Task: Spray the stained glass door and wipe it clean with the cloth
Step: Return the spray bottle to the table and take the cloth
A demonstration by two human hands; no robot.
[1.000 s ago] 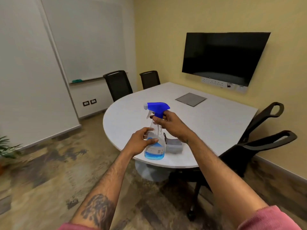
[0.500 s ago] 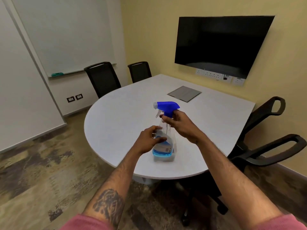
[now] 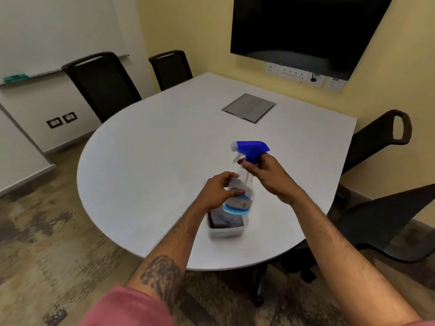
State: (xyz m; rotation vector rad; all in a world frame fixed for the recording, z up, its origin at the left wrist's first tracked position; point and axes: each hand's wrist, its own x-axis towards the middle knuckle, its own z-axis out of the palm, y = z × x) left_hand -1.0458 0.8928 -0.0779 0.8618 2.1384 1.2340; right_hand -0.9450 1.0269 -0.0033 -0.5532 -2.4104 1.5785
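Observation:
A clear spray bottle (image 3: 242,201) with a blue trigger head and a little blue liquid is held upright above the white table (image 3: 150,165). My right hand (image 3: 268,175) grips its neck just under the trigger head. My left hand (image 3: 219,191) wraps the bottle's body from the left. Directly below the bottle stands a small white box (image 3: 226,231) with something dark inside; I cannot tell whether that is the cloth. No glass door is in view.
Two black chairs (image 3: 103,85) stand at the table's far side and two more (image 3: 386,222) at its right. A black screen (image 3: 303,31) hangs on the yellow wall above sockets. A grey hatch (image 3: 248,107) sits in the tabletop.
I have stepped closer to the table and the view has tilted down. Both hands kept their hold on the bottle, which now hangs over the white box.

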